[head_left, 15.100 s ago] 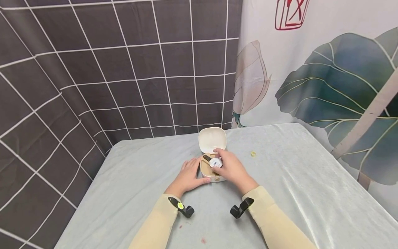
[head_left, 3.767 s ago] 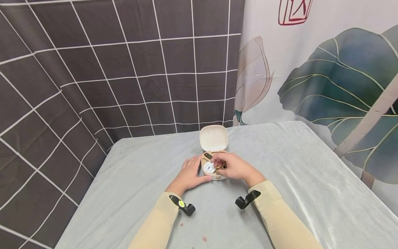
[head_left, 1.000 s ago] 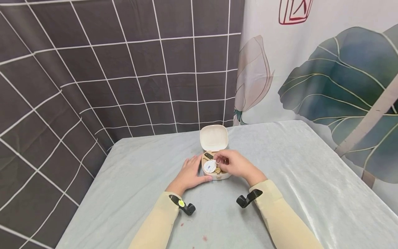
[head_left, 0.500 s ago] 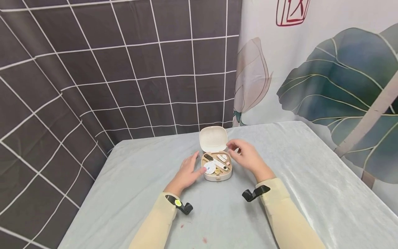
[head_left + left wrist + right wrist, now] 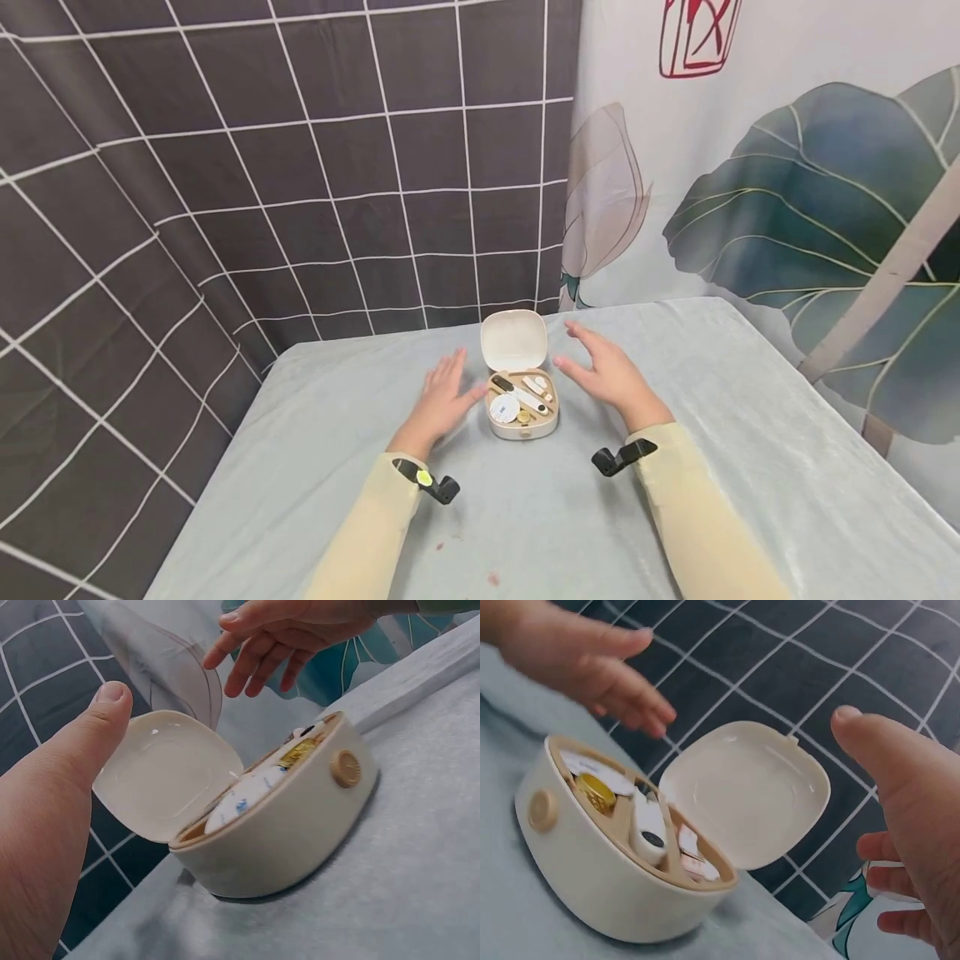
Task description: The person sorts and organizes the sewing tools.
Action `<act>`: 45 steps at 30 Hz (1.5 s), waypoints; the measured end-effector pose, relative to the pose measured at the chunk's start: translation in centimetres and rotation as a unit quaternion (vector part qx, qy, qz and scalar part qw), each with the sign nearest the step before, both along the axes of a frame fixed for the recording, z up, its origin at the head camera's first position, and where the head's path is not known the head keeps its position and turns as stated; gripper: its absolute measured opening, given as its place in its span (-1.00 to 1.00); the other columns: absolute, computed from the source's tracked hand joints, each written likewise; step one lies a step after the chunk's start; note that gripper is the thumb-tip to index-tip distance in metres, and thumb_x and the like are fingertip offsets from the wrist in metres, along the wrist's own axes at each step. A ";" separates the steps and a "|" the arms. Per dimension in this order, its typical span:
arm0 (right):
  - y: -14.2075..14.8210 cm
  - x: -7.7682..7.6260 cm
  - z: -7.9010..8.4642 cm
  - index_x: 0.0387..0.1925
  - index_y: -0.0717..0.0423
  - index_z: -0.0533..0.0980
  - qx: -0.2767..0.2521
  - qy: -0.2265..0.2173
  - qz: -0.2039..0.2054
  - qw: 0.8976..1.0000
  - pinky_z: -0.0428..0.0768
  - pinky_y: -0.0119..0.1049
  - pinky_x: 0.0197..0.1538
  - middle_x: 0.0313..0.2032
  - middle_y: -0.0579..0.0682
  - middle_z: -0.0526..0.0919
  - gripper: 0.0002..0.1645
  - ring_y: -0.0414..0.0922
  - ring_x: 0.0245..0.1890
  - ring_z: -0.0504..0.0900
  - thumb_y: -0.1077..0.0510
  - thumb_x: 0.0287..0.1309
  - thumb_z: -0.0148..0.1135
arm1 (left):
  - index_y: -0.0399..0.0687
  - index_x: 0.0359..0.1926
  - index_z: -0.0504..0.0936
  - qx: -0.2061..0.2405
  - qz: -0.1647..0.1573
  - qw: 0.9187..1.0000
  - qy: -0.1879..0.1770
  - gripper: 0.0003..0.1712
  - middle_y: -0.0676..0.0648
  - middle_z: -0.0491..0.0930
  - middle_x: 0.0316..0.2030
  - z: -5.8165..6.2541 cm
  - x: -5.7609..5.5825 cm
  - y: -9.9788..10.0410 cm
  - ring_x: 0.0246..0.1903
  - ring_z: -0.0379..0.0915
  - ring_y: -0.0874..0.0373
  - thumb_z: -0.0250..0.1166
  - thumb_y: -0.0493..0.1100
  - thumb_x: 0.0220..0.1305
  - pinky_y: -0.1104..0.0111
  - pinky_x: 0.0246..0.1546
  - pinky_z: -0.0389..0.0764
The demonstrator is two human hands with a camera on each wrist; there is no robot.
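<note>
A small cream box (image 5: 523, 432) stands on the cloth with its lid (image 5: 513, 340) tipped up at the back. Inside its tan compartments lie a white round disc with blue print (image 5: 504, 408), a gold patterned ring like a thimble (image 5: 595, 791), a slim white tool with a black end (image 5: 528, 400) and small white pieces (image 5: 534, 383). My left hand (image 5: 437, 406) hovers left of the box, thumb toward its rim, fingers extended and holding nothing. On the other side, my right hand (image 5: 606, 377) is raised beside the lid, fingers spread and holding nothing.
Pale grey-blue cloth (image 5: 510, 517) covers the table. Behind it hangs a dark curtain with white grid lines (image 5: 337, 208), and a leaf-patterned curtain (image 5: 795, 200) at the right. A few reddish spots (image 5: 492, 578) mark the cloth near the front.
Earlier the right hand held the white disc over the box and the gold ring lay on the cloth; both are now inside. Both hands have since drawn back from the box.
</note>
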State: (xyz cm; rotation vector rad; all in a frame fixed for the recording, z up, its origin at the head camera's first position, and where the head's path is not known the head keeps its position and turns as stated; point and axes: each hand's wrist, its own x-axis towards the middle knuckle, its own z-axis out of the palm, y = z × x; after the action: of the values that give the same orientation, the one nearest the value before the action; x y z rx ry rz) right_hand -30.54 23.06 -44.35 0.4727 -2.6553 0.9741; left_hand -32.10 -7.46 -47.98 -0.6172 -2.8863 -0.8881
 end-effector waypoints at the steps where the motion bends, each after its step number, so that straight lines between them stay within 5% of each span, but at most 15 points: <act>1: 0.1 -0.2 0.0 0.54 0.18 0.15 0.009 -0.008 0.005 1.000 0.24 0.19 0.43 0.41 0.23 0.37 -0.06 0.23 0.42 0.31 -0.19 0.35 0.23 | -0.19 0.60 -0.05 -0.009 0.003 1.000 -0.004 -0.01 -0.20 -0.05 0.58 0.2 -0.3 0.0 0.56 -0.24 -0.23 0.09 0.29 0.46 -0.17 0.50 -0.22; 8: 1.0 -2.3 0.6 0.60 0.12 -0.04 0.080 -0.071 0.040 0.993 0.10 0.21 0.49 0.54 0.26 0.09 0.13 0.25 0.52 0.08 -0.37 0.29 0.18 | -0.04 0.63 -0.18 -0.033 0.018 0.998 -0.059 0.12 -0.18 -0.27 0.61 2.0 -2.2 0.6 0.57 -0.46 -0.17 0.14 0.38 0.37 -0.19 0.49 -0.33; 13: 1.2 -3.6 1.3 0.63 0.02 -0.12 0.122 -0.137 0.039 0.982 0.05 0.46 0.38 0.55 0.32 -0.01 0.20 0.33 0.53 -0.05 -0.50 0.24 0.09 | 0.09 0.64 -0.25 -0.055 0.020 0.993 -0.099 0.19 -0.20 -0.43 0.59 3.3 -3.8 0.8 0.57 -0.55 -0.20 0.04 0.55 0.28 -0.26 0.46 -0.38; 19: 0.5 -4.7 2.9 0.63 -0.05 -0.18 0.143 -0.203 0.038 0.968 -0.06 0.49 0.39 0.57 0.31 -0.13 0.22 0.35 0.54 -0.19 -0.58 0.23 -0.01 | 0.18 0.64 -0.26 -0.069 0.026 0.989 -0.130 0.23 -0.20 -0.40 0.60 5.1 -5.0 1.1 0.57 -0.58 -0.17 -0.05 0.66 0.19 -0.26 0.46 -0.38; 31: -1.8 -6.5 5.2 0.64 -0.11 -0.15 0.186 -0.202 0.034 0.961 -0.19 0.60 0.32 0.57 0.31 -0.12 0.18 0.37 0.54 -0.27 -0.67 0.23 -0.25 | 0.33 0.63 -0.11 -0.103 0.027 0.989 -0.105 0.15 -0.26 -0.33 0.60 8.3 -5.5 2.9 0.56 -0.56 -0.25 -0.19 0.73 0.17 -0.32 0.41 -0.44; 45: -2.4 -6.4 5.5 0.59 -0.01 0.07 0.176 -0.188 0.050 0.965 -0.15 0.58 0.34 0.53 0.23 0.11 0.07 0.41 0.52 -0.14 -0.59 0.35 -0.39 | 0.35 0.60 0.07 -0.094 0.012 0.988 -0.123 0.05 -0.18 -0.31 0.61 8.6 -5.3 2.6 0.56 -0.61 -0.20 -0.35 0.71 0.23 -0.29 0.41 -0.50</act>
State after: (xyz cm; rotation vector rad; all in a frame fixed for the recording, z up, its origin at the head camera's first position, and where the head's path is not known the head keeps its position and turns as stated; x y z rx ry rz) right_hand -36.96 20.70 -38.85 0.5472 -3.1991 0.6696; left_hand -37.37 -4.86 -39.37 -0.5177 -3.2190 -0.7420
